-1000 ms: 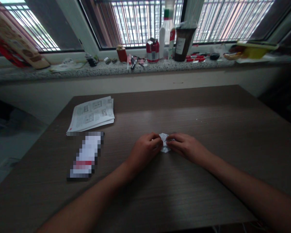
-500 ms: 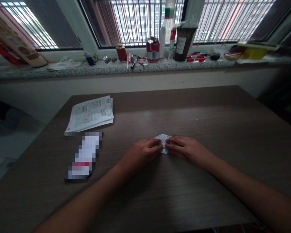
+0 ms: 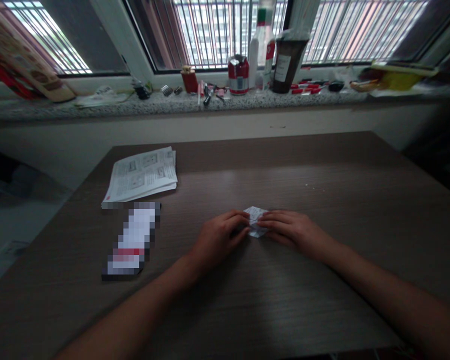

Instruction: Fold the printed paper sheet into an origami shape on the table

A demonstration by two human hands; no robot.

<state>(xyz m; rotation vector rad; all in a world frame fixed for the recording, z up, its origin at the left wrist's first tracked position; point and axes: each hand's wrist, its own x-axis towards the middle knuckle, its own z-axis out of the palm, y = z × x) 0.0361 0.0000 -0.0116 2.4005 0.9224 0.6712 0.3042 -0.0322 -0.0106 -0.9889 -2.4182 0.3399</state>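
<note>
A small piece of folded paper (image 3: pixel 255 229), white with printing and many-sided in outline, lies on the brown table between my hands. My left hand (image 3: pixel 222 235) holds its left edge, the fingertips at the upper left and the thumb lower down, with a gap between them. From the right, my right hand (image 3: pixel 290 227) holds the paper down, fingers stretched over its right part and thumb tucked beneath. My fingers cover both side edges of the paper.
Printed sheets (image 3: pixel 142 175) lie at the table's back left, with a blurred-out phone (image 3: pixel 131 242) in front of them. Along the stone windowsill (image 3: pixel 153 106) stand a red can (image 3: pixel 238 75), a dark cup (image 3: pixel 288 65), bottles and small items.
My left fingers have shifted slightly outward, uncovering more of the paper's middle. My right fingers now lie flatter over its right part. The whole view has moved a little.
</note>
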